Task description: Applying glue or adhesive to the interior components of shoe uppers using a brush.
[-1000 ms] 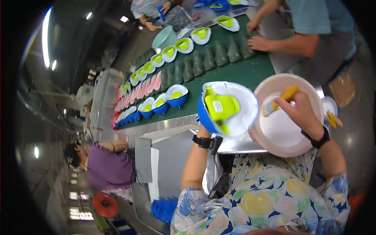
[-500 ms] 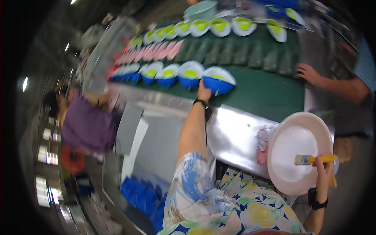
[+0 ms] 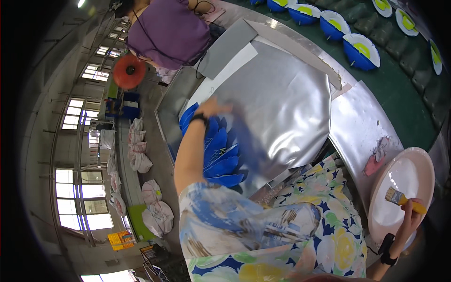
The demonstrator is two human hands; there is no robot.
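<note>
A: The left hand [image 3: 213,107] has moved from the near end of the row on the green belt [image 3: 394,101] to the blue pieces [image 3: 223,162], and the view has swung toward the left.

B: Where do those pieces lie?

A: Loosely fanned and overlapping, along the left part of the silvery worktop [image 3: 286,89]. The hand is above their upper end, its forearm crossing in front of some of them.

B: Is it gripping 1 of them?

A: I cannot tell. The hand is blurred, and there is a blue smear just beside it that I cannot make out.

B: And the right hand [image 3: 410,214]?

A: That is clearer: its fingers are closed around the yellow handle of a brush [image 3: 403,199]. The bristles point left, over the white inside of the pale pink basin [image 3: 424,162].

B: What is near the basin?

A: A crumpled pink and grey rag [image 3: 374,163], on the metal just to its left.

B: And on the belt?

A: 5 blue-and-white cupped pieces [image 3: 361,51] with yellow-green linings show along the near edge, the last 2 well in view. Farther left, a person in purple [image 3: 169,35] is near a round red object [image 3: 129,71].
</note>
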